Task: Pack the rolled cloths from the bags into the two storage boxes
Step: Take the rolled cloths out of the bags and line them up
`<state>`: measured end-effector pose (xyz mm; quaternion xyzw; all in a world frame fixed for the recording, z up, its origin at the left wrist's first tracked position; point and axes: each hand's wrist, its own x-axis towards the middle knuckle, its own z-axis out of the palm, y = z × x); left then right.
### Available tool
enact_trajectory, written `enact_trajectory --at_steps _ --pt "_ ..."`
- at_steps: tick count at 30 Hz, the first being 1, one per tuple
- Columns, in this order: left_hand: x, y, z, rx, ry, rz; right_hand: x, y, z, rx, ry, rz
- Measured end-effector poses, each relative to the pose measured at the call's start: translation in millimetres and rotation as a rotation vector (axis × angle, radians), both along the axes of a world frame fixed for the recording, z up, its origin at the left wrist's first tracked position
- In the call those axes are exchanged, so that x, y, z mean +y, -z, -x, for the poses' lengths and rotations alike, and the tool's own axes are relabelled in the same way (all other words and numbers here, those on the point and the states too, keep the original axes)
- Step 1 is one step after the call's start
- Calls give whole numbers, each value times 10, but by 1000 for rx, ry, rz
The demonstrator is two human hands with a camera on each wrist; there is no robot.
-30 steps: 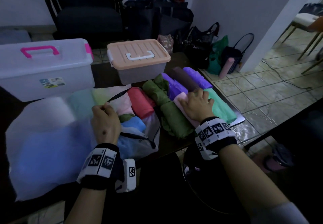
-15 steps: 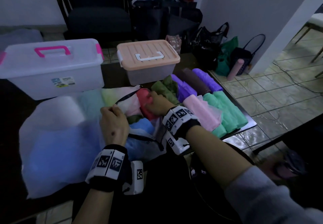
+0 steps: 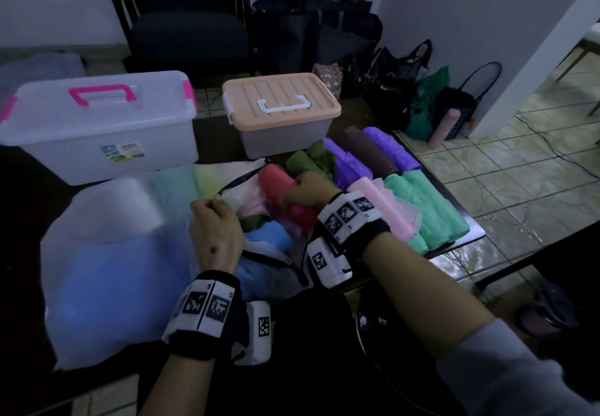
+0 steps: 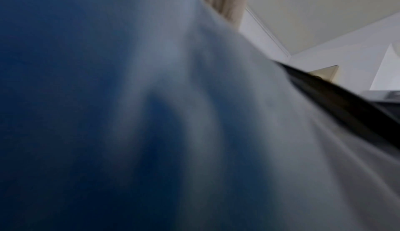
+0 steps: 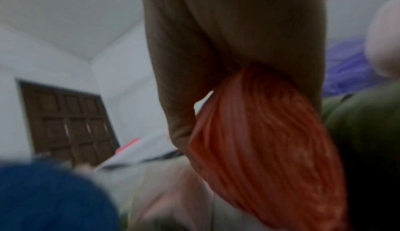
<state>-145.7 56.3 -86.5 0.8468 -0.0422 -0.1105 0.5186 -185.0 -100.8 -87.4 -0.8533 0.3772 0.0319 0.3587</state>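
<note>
My right hand [image 3: 306,188] grips a red rolled cloth [image 3: 276,185] at the mouth of the translucent zip bag [image 3: 130,253], at the near centre of the dark table [image 3: 214,138]. My left hand [image 3: 216,234] pinches the bag's rim. Right of it, rolled cloths [image 3: 428,208] lie in rows. At the far side stand the closed clear storage box [image 3: 97,123] and the peach-lidded storage box [image 3: 282,107].

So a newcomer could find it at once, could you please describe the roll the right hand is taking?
Start at the peach-lidded box, then come toward the open mesh bag in front of it. At its mouth the right hand grips the red roll, the only red one among pink, blue and green neighbours.
</note>
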Motion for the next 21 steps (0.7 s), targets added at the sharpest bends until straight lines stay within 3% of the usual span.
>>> enact_trajectory --at_steps 3,7,11,18,21 --pt "0 10 -10 1 2 -7 -179 -189 96 -149 88 -114" --pt "-16 15 -13 -7 0 -21 -428 -378 143 -228 254 55" --pt "-15 9 -13 -3 -5 -29 -542 -289 90 -135 380 294" --pt "-10 -6 -9 14 -10 -26 -575 -36 32 130 316 453" --pt "-8 -1 -8 14 -10 -17 -524 -98 62 112 310 517"
